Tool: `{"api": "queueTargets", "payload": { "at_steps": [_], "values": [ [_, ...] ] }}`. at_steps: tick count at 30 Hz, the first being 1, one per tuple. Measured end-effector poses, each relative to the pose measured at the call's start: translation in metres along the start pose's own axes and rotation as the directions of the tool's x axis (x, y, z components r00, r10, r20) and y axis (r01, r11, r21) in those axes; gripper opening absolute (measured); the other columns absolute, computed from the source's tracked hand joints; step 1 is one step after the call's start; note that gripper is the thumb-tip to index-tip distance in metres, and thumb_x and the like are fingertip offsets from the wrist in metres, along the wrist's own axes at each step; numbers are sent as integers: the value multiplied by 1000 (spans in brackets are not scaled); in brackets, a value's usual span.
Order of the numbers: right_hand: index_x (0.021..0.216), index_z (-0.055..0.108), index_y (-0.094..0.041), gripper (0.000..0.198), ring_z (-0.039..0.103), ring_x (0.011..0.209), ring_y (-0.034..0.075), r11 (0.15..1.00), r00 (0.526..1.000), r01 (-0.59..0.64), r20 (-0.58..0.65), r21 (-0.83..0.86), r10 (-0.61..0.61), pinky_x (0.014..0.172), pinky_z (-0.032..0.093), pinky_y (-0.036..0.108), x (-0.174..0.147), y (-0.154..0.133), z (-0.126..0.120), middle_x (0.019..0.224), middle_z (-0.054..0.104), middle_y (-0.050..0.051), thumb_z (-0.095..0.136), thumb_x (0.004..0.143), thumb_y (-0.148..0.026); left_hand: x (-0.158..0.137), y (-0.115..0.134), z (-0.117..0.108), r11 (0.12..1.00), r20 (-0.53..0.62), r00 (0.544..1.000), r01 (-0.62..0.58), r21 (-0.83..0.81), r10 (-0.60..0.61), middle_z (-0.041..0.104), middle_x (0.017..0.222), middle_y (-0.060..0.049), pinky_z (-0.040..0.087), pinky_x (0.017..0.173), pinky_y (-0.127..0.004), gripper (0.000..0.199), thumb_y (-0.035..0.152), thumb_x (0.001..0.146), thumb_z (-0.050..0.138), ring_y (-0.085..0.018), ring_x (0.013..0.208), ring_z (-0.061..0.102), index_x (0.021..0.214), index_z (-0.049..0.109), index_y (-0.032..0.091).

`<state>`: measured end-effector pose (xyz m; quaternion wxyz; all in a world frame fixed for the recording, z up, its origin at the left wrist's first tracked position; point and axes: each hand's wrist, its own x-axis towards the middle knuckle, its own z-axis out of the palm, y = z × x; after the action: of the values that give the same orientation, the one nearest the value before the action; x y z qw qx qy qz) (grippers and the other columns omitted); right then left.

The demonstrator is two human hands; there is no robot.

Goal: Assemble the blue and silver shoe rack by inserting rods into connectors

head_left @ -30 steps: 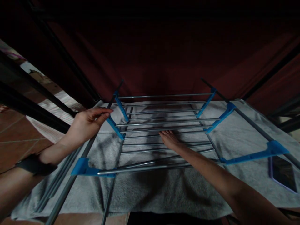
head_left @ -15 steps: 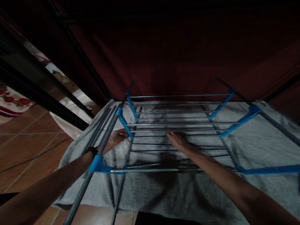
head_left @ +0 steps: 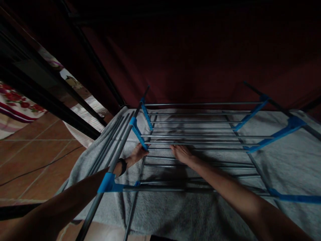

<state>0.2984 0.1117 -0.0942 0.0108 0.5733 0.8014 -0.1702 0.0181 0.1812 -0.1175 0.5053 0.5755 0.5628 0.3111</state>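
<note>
A rack of grey metal tubes (head_left: 200,136) joined by blue plastic brackets stands on a grey blanket. My left hand (head_left: 138,153), with a dark band on the wrist, has its fingers closed around the lower end of a left blue bracket (head_left: 138,134), where the rods meet the side pole. Part of those fingers is hidden behind the bracket. My right hand (head_left: 181,153) reaches over the front rods, its fingers curled on a thin metal rod (head_left: 215,149) of the same tier, left of its middle. Its fingertips are dim.
Several loose grey tubes (head_left: 106,147) lie side by side on the blanket (head_left: 155,214) at the left. A dark red panel (head_left: 190,73) rises behind the rack. Black metal bars (head_left: 50,97) cross the left side. A thin cable (head_left: 42,166) runs over the tiled floor (head_left: 32,150).
My left hand has moved right onto the blue bracket and closed there. My right hand has slid slightly left along the rod. The view has shifted a little, moving the rack rightward.
</note>
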Motion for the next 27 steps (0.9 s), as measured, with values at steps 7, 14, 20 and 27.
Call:
{"api": "queueTargets", "payload": {
  "at_steps": [7,14,20,27],
  "values": [
    [117,59,-20,33,64,108,22,998,997,65,-39,11,-65,91,44,33,4,-2,5,118,68,11,31,101,-13,2,-12,6,998,-71,996,-61,11,62,59,76,0,48,69,-30,33,14,56,72,-17,75,55,87,63,17],
    [120,57,-21,29,66,105,21,995,997,74,-12,68,-73,86,45,30,3,0,-1,114,70,10,36,101,-15,1,-10,8,994,-81,991,-109,12,109,62,87,-3,49,84,-35,31,21,59,75,-21,87,57,88,63,18],
    [122,57,-23,31,67,105,21,995,998,63,5,73,-64,84,45,29,4,-1,-4,116,71,9,38,99,-14,0,-8,9,993,-116,986,-115,41,119,62,89,-4,47,87,-37,27,20,61,72,-22,88,56,87,65,18],
    [125,57,-23,32,66,105,22,996,997,74,6,56,-74,85,45,31,6,2,-2,116,70,10,35,102,-19,-1,-8,13,994,-150,983,-95,62,103,61,91,-4,48,86,-36,28,19,62,71,-22,91,56,89,65,18]
  ]
}}
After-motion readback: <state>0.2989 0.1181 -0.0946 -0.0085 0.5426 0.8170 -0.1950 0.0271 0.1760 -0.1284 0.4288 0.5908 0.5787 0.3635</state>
